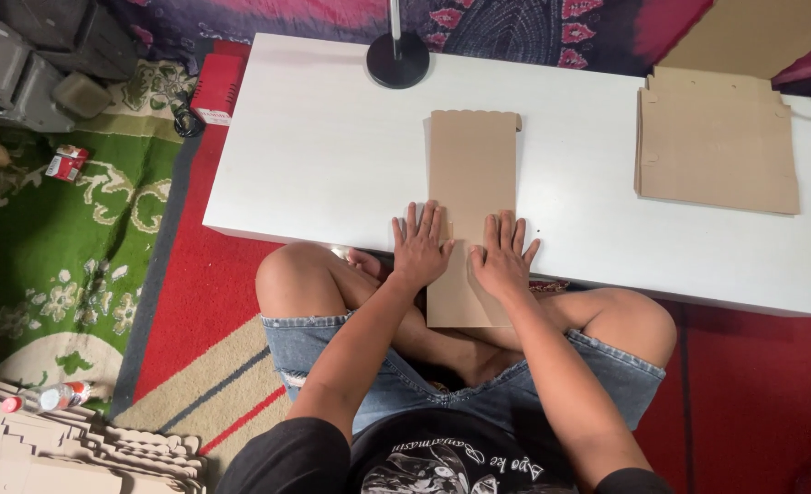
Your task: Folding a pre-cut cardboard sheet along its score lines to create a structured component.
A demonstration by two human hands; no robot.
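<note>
A small red-and-white packet (67, 163) lies on the green rug at far left. On the white desk (332, 155), the left hand (421, 245) and right hand (503, 256) press flat, fingers spread, on a folded brown cardboard sheet (472, 169) overhanging the near edge. A stack of flat cardboard (717, 146) sits at right.

Even, bright indoor light is falling from above. The white table (332, 155) is reflecting it softly, nearly washing out, with no hard glare. Soft, short shadows are sitting under the hands and left of the cardboard strip (472, 174). Focus is holding sharp centrally; corners are darkening and bending slightly.
</note>
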